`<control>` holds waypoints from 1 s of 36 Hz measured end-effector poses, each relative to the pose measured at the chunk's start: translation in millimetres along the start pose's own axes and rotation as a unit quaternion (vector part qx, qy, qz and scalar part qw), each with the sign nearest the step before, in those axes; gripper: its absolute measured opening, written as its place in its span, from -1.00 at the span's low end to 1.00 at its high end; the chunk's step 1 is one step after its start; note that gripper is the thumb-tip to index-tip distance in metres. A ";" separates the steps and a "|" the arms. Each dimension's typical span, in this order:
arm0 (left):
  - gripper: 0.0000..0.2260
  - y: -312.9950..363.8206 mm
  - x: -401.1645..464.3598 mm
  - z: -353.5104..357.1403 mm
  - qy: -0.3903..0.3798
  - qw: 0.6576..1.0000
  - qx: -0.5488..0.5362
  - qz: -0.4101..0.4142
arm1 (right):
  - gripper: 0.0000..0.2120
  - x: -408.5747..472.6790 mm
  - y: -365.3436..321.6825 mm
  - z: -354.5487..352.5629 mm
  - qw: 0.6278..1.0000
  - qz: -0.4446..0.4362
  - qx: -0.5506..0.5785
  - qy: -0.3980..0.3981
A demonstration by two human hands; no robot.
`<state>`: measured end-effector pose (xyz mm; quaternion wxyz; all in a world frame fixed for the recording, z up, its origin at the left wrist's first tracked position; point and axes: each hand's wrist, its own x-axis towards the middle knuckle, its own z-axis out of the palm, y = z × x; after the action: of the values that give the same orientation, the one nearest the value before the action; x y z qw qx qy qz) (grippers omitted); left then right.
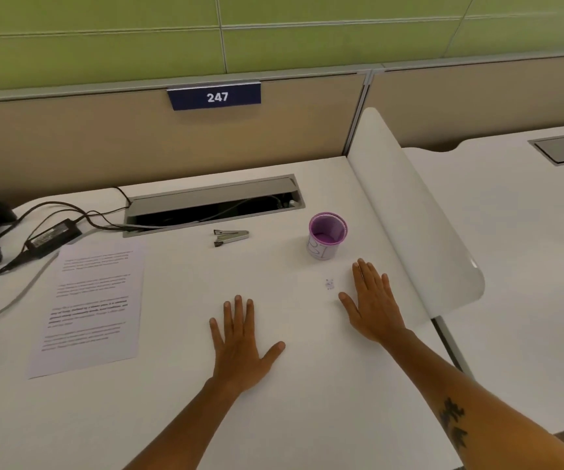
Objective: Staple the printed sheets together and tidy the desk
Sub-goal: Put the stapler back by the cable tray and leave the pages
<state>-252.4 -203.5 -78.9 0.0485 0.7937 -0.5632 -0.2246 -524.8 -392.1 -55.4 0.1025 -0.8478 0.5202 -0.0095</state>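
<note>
Both hands lie flat on the white worktop [172,401], fingers straight, each grip released — the left hand [239,347] near the middle, the right hand [373,301] just below the purple cup [327,236]. The printed sheets [92,307] lie well to the left beside the power adapter [53,236]. The stapler [231,236] sits untouched behind the hands, near the cable tray [214,205].

Single head-worn view, angled forward and down over the white desk [178,401], close above it.
</note>
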 end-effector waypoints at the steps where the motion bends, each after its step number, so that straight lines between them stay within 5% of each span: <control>1: 0.02 0.7 0.1 -0.5 0.009 1.000 0.001 -0.001 | -0.25 1.0 3.6 0.7 1.000 -0.001 -0.001 -0.004; 9: -0.07 6.2 -3.3 3.9 0.085 0.995 0.055 0.012 | -0.23 7.9 9.2 9.9 0.997 -0.052 -0.058 -0.024; 21: -0.09 7.6 -2.7 0.2 0.091 0.994 0.057 0.007 | -0.29 12.9 0.1 11.7 0.991 -0.120 -0.057 -0.027; 36: -0.12 7.2 -1.7 1.9 0.105 0.993 0.054 0.006 | -0.26 -11.1 -53.5 31.7 0.998 0.044 -0.044 0.018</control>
<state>-259.9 -204.2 -77.6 0.0654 0.8110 -0.5711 -0.1088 -478.9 -353.7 -75.6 0.0565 -0.8277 0.5584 0.0027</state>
